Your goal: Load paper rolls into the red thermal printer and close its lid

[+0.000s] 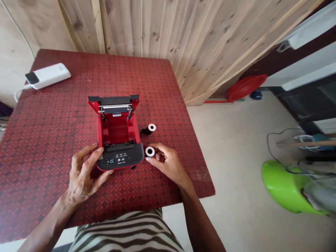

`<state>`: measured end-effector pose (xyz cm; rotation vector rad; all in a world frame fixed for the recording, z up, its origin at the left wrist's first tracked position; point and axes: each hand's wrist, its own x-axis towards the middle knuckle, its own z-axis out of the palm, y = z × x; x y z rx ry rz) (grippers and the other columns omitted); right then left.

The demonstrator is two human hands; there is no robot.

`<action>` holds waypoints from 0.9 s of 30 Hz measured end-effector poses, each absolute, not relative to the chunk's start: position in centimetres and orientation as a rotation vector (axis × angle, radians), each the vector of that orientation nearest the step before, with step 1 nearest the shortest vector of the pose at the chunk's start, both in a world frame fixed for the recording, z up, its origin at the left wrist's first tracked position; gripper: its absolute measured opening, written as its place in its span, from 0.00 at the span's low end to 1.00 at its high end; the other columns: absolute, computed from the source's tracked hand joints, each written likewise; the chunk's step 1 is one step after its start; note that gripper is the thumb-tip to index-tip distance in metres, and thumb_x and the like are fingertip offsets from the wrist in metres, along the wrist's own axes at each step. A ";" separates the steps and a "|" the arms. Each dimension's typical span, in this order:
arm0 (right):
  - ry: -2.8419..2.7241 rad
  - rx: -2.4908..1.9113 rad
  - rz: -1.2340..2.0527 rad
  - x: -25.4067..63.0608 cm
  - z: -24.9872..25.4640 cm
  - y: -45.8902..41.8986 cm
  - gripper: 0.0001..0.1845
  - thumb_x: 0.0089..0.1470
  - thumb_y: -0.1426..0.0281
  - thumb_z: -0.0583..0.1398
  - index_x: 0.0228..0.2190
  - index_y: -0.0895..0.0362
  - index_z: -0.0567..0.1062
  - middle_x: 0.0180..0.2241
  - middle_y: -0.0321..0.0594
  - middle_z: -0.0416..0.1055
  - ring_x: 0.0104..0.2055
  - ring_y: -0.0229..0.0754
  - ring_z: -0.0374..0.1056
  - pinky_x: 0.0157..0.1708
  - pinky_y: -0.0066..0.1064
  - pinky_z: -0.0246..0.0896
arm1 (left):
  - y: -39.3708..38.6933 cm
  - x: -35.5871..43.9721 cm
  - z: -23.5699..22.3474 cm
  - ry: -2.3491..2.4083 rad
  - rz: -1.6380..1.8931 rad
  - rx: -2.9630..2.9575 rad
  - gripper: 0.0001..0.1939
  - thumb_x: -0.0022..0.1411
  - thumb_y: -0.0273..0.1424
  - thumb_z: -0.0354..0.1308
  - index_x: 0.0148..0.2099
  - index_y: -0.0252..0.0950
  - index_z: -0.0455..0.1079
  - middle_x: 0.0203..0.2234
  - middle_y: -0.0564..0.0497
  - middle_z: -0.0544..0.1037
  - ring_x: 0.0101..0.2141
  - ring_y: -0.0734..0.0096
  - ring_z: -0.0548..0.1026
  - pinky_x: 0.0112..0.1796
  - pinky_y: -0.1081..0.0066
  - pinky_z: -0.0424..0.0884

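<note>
A small red and black printer (120, 155) stands on the table with its lid (115, 105) raised, and the red compartment inside shows no roll. My left hand (85, 169) grips its front left corner, fingers on the side and thumb along the front edge. At the printer's right side, my right hand (168, 161) has thumb and fingers around a small roll (149, 151) with a white end face and a dark centre. Just beyond it lies a similar roll (152, 127), with a black strip trailing from it towards the printer.
The table (162, 91) has a red patterned cover. A white power bank (52, 75) with a cable lies at its far left. Wooden planks (157, 28) rise behind the table. On the floor to the right are a green object (280, 185) and a red basin-like object (246, 87).
</note>
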<state>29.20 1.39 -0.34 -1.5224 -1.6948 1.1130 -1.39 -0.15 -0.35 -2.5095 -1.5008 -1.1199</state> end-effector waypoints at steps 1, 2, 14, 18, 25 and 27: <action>-1.702 -1.510 1.158 29.7 0.1 1.5 0.18 0.54 0.68 0.69 0.48 0.56 0.80 0.38 0.38 0.80 0.31 0.37 0.69 0.34 0.31 0.66 | -0.2 -1.4 -0.3 -1.497 -1.119 -2.506 0.36 0.70 0.37 0.64 0.74 0.48 0.55 0.60 0.44 0.72 0.55 0.54 0.77 0.53 0.54 0.84; -1.690 -1.495 1.214 30.3 0.6 1.7 0.21 0.54 0.67 0.70 0.50 0.56 0.80 0.38 0.38 0.80 0.32 0.37 0.70 0.34 0.32 0.68 | -0.2 -1.4 -0.2 -1.501 -1.116 -2.504 0.36 0.69 0.37 0.64 0.74 0.48 0.56 0.60 0.45 0.73 0.55 0.53 0.77 0.52 0.53 0.84; -1.630 -1.523 0.923 29.9 -2.3 8.8 0.21 0.56 0.65 0.70 0.51 0.54 0.81 0.49 0.45 0.82 0.47 0.46 0.77 0.51 0.42 0.72 | -0.1 -1.7 -0.7 -1.493 -1.147 -2.512 0.39 0.67 0.36 0.67 0.75 0.50 0.55 0.59 0.43 0.73 0.55 0.54 0.77 0.52 0.57 0.82; -1.754 -1.317 0.997 30.4 3.3 7.4 0.20 0.60 0.63 0.69 0.53 0.51 0.80 0.50 0.43 0.81 0.51 0.46 0.77 0.54 0.44 0.71 | -0.1 -1.8 -1.0 -1.409 -1.156 -2.528 0.40 0.65 0.37 0.69 0.74 0.40 0.58 0.57 0.36 0.73 0.54 0.53 0.76 0.50 0.59 0.80; -2.577 -1.063 0.569 23.8 11.6 7.9 0.16 0.69 0.72 0.62 0.57 0.56 0.75 0.50 0.44 0.80 0.51 0.46 0.74 0.55 0.41 0.71 | -0.2 -1.8 -0.9 -1.439 -1.117 -2.550 0.39 0.66 0.38 0.67 0.74 0.41 0.57 0.57 0.36 0.73 0.53 0.53 0.77 0.50 0.59 0.78; -2.774 -1.168 0.403 21.0 10.9 8.7 0.13 0.70 0.76 0.57 0.53 0.60 0.76 0.47 0.47 0.79 0.51 0.48 0.73 0.52 0.40 0.71 | -0.2 -1.8 -0.9 -1.432 -1.127 -2.551 0.40 0.66 0.38 0.67 0.74 0.41 0.56 0.57 0.37 0.73 0.53 0.54 0.77 0.50 0.59 0.78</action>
